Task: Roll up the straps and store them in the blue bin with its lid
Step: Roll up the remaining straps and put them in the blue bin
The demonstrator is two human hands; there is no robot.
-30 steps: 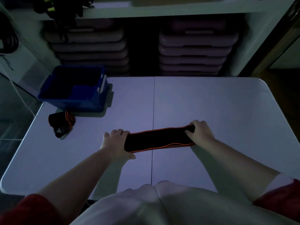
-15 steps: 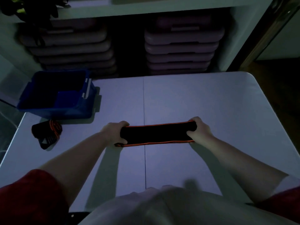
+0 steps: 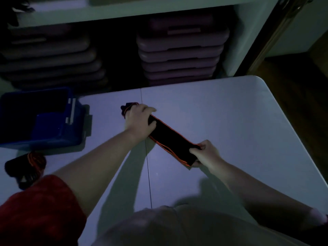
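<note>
Black, orange-edged fabric strap (image 3: 170, 139) held taut over white folding table (image 3: 230, 125): left hand (image 3: 139, 123) curled round its 11 o'clock end, right hand (image 3: 205, 155) pinching its 4 o'clock end. Likely soft, light, floppy; ends are best hold. Open blue plastic bin (image 3: 44, 139) at 9 o'clock, well apart.

1. Two straps: stretched strap (image 3: 171, 140), rolled strap (image 3: 26, 166) at table (image 3: 230, 121) left edge
2. One blue bin (image 3: 53, 137)
3. Two hands: left hand (image 3: 139, 121), right hand (image 3: 206, 154)
4. Two platform stacks: left stack (image 3: 53, 55), right stack (image 3: 181, 54)
</note>
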